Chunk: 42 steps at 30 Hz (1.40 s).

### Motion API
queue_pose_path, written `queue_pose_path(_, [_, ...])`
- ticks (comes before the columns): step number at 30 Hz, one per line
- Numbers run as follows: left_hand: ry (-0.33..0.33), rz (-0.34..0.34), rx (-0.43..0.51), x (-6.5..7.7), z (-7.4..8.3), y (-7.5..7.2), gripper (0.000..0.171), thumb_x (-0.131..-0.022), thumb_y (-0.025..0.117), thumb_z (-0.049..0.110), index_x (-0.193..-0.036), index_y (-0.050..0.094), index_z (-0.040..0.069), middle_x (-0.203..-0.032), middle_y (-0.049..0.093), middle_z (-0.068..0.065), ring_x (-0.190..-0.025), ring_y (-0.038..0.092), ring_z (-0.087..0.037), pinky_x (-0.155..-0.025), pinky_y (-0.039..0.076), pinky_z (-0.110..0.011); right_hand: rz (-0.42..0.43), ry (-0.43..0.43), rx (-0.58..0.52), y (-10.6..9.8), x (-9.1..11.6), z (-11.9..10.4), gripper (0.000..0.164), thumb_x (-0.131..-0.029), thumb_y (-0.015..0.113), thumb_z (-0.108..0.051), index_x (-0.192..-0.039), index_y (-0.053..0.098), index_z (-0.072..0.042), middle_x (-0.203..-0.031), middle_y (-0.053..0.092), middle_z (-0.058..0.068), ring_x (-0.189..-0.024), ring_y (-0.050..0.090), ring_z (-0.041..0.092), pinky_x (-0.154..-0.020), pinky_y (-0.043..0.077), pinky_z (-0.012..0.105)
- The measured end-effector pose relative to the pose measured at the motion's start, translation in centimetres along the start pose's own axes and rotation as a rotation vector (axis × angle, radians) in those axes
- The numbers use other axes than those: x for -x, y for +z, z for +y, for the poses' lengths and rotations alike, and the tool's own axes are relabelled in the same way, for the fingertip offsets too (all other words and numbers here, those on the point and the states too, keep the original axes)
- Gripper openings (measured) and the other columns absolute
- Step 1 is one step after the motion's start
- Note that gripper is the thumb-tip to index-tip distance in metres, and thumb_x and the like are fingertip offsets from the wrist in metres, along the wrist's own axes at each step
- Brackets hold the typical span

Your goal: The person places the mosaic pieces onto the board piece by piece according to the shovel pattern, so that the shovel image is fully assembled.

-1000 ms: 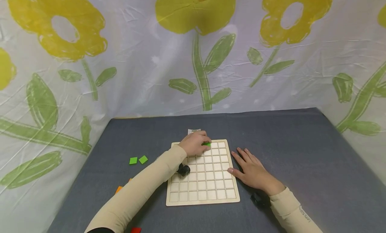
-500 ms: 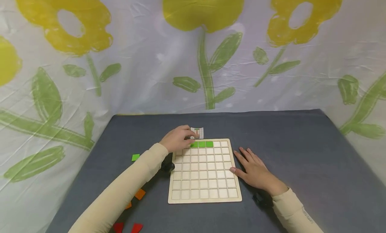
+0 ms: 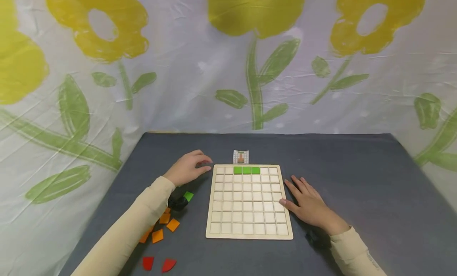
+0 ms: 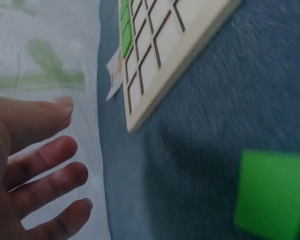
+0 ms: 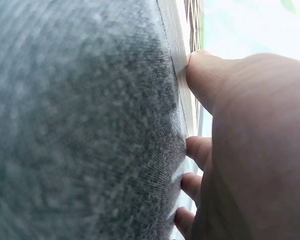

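Observation:
A pale wooden grid board (image 3: 246,236) lies mid-table, with three green square tiles (image 3: 246,170) side by side in its far row. My left hand (image 3: 188,167) hovers off the board's far left corner, fingers loosely bent and holding nothing. The left wrist view shows its fingers (image 4: 72,172) apart from the thumb. Near that wrist lies a loose green tile (image 3: 188,196), large in the left wrist view as well. My right hand (image 3: 310,206) rests spread beside the board, its thumb on the right edge, as the right wrist view confirms with the thumb (image 5: 205,75) against the rim.
Several orange square tiles (image 3: 173,225) lie left of the board, partly behind the left forearm. Two red pieces with curved edges (image 3: 148,263) are nearer the front. A small printed grid card (image 3: 240,157) stands just beyond the board. A flower-printed cloth (image 3: 178,89) hangs behind the table.
My left hand has let go of a green tile in the board's far row and moved left off the board. My right hand stays at the board's edge. The head view has shifted left.

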<state>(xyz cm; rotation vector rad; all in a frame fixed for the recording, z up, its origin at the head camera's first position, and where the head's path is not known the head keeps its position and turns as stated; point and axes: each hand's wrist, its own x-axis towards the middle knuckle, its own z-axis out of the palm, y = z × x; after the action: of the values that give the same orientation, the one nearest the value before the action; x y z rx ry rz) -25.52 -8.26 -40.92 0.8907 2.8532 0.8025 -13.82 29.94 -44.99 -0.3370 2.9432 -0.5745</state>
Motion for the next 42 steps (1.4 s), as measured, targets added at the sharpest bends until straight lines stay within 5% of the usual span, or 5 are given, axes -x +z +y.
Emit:
queue_pose_path(21, [-0.149,0.007,-0.052,7.5,-6.6,-1.7,0.029,-0.091,0.067,0.020,-0.117,0.066,0.008,-0.110,0.060,-0.007,-0.095,0.059,-0.025,-0.079,0.051,-0.043,0.008,-0.024,-0.016,-0.3,-0.1,0.0,0.074,-0.095,0.049,-0.054,-0.150,0.030,-0.009,-0.156,0.020,0.022,-0.142,0.013,0.046,-0.111,0.013,0.062])
queue_pose_path(42, [-0.146,0.000,-0.070,8.2,-7.5,-1.3,0.032,-0.088,0.070,0.020,-0.117,0.066,0.007,-0.107,0.057,-0.006,-0.085,0.051,-0.019,-0.073,0.044,-0.036,0.021,-0.035,0.001,-0.4,-0.1,0.0,0.073,-0.096,0.049,-0.052,-0.150,0.031,-0.007,-0.155,0.021,0.023,-0.142,0.014,0.047,-0.111,0.014,0.062])
